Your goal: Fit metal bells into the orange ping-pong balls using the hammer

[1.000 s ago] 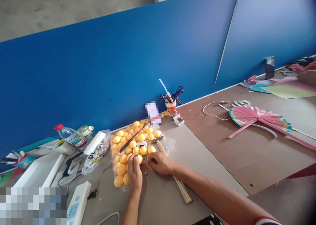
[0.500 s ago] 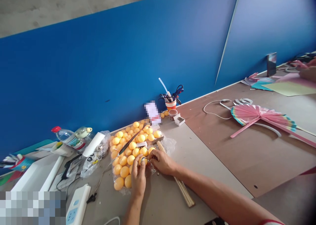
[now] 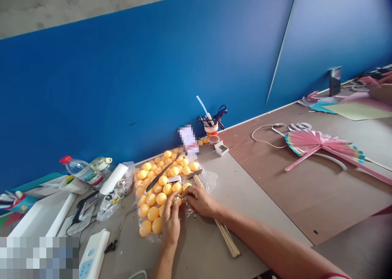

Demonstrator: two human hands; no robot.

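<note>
A clear plastic bag of several orange balls point(image 3: 159, 180) lies on the table against the blue wall. My left hand point(image 3: 170, 224) has its fingers pinched on one orange ball point(image 3: 177, 200) at the near edge of the pile. My right hand point(image 3: 199, 201) meets it from the right, fingers closed on a small metal piece against the same ball. A dark thin tool point(image 3: 161, 172) lies across the pile. Wooden sticks point(image 3: 225, 232) lie under my right forearm.
A paper cup of scissors and pens point(image 3: 211, 126) and a small white box point(image 3: 222, 149) stand by the wall. A water bottle point(image 3: 79, 169), a crumpled bag point(image 3: 118, 187) and a power strip point(image 3: 93, 254) lie left. A pink folded paper fan point(image 3: 318, 145) and coloured sheets point(image 3: 355, 109) lie right.
Both hands have stayed together at the near edge of the pile, shifting slightly while working on the one ball. The view has drifted a little.
</note>
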